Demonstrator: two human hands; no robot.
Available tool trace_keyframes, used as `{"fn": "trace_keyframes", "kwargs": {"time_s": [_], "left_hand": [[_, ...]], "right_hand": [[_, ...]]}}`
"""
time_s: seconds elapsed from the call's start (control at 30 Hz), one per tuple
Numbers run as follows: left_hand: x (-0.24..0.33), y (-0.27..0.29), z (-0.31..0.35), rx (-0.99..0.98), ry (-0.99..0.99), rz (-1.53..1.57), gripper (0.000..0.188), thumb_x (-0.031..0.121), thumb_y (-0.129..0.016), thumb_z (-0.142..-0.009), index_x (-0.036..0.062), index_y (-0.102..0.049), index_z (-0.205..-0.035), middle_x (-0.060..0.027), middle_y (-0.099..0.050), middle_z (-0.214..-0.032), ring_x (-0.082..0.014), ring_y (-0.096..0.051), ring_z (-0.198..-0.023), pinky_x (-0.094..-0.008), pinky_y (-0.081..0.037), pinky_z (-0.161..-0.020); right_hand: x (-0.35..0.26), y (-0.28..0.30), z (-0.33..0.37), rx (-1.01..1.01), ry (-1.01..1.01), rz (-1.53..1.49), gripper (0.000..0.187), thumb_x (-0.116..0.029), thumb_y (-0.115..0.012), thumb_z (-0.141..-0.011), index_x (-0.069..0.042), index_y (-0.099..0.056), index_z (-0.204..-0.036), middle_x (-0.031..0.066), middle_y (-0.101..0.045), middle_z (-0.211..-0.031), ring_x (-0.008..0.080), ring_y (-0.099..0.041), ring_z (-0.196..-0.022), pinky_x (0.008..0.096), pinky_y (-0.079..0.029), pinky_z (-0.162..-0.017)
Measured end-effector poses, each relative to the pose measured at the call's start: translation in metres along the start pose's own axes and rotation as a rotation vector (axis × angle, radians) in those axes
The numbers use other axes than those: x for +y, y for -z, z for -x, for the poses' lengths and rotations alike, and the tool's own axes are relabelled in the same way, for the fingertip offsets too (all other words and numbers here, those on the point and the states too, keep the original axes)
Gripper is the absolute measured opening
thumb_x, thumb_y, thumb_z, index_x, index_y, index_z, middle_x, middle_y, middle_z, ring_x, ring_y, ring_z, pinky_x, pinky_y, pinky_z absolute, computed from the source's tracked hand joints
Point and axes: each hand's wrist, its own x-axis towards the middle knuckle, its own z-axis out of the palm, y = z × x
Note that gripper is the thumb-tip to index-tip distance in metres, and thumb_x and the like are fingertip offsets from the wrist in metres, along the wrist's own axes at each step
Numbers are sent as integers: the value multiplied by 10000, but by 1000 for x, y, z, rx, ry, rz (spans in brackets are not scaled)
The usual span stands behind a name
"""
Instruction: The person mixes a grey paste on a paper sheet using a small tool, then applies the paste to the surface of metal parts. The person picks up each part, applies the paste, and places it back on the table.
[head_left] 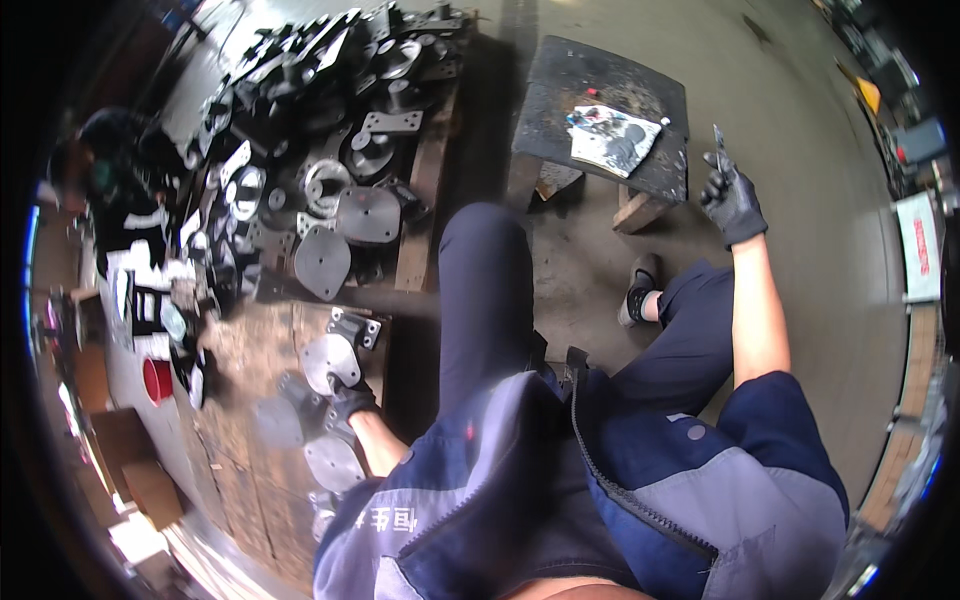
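Note:
On the wooden pallet at my left, my gloved left hand point(352, 402) grips the lower edge of a grey metal bracket with a rounded, drilled plate point(330, 362). More such brackets lie beside it, among them a flat rounded plate point(335, 462) nearer to me. Out to the right, my gloved right hand point(735, 205) is raised and closed around a slim, narrow scraper-like tool point(718, 138) that points away from me. A white sheet smeared with grey paste point(618, 140) lies on a dark, stained stool point(560, 72), to the left of that hand.
A large heap of metal brackets point(365, 215) covers the pallet at the far left. Past its left side is a person in dark clothes point(125, 165). A red bucket point(157, 380) and cardboard boxes point(130, 455) stand farther left. Shelving with goods point(915, 250) lines the right.

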Motion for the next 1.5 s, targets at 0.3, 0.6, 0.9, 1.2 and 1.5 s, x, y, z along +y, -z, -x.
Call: {"fn": "trace_keyframes", "kwargs": {"time_s": [0.3, 0.6, 0.9, 1.2, 1.5], "left_hand": [[-117, 227, 14, 267, 521, 1864, 233, 212, -760, -776, 15, -647, -827, -89, -672, -775, -175, -576, -628, -360, -460, -587], [-151, 382, -14, 723, 149, 1876, 108, 57, -639, -850, 24, -623, -951, -39, -631, -843, -136, -591, -711, -277, -498, -657], [-145, 642, -67, 702, -257, 2399, 305, 267, -723, -841, 8, -619, -962, -85, -673, -888, -141, -616, -783, -290, -501, -717], [-76, 642, -172, 830, -542, 1700, 251, 274, -610, -902, 31, -646, -955, -70, -675, -867, -169, -627, -704, -302, -513, -608], [-9, 525, -269, 61, -306, 2353, 656, 636, -570, -843, 34, -629, -1097, -53, -596, -916, -163, -528, -787, -329, -443, -667]], "right_hand": [[-10, 10, 33, -87, 51, -12, 341, -361, -511, -966, -53, -583, -1093, -54, -377, -608, 81, -342, -517, 264, -367, -586], [-17, -25, 32, -234, 152, 131, 323, -283, -470, -978, -28, -598, -1130, -37, -515, -661, 74, -478, -552, 239, -430, -528], [-13, -37, 23, -101, 158, 304, 273, -228, -443, -987, -71, -636, -1099, -30, -517, -642, 76, -481, -533, 233, -431, -497], [-7, -28, 28, -69, 197, 300, 257, -235, -448, -988, -57, -602, -1092, 3, -536, -724, 93, -493, -634, 258, -443, -561], [42, -7, 30, -13, 23, 620, 228, -231, -463, -992, -69, -624, -1005, -20, -504, -583, 61, -454, -492, 226, -383, -457]]}}
